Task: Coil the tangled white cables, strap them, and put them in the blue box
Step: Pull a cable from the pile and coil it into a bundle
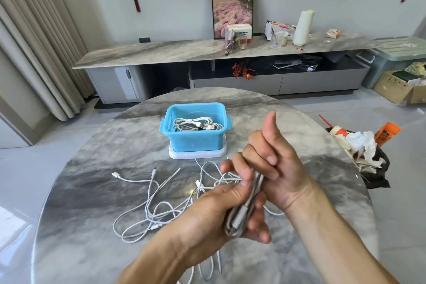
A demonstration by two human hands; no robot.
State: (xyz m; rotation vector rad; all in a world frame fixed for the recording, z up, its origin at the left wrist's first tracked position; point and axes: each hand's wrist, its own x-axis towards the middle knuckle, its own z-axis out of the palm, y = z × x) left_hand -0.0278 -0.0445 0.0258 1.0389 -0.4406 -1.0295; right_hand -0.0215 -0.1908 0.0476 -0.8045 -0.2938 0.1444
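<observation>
Hands are gripping 1 coiled white cable (244,212), left hand (214,212) clutching, right hand (274,163) pinching (thumb raised).

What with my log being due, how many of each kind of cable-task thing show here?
blue box: 1
white tray beneath it: 1
coiled cable bundle, held: 1
loose cable tangle: 1 (strands uncountable)
Total: 4, leaving out the coils inside the box, too overlapped to count
</observation>
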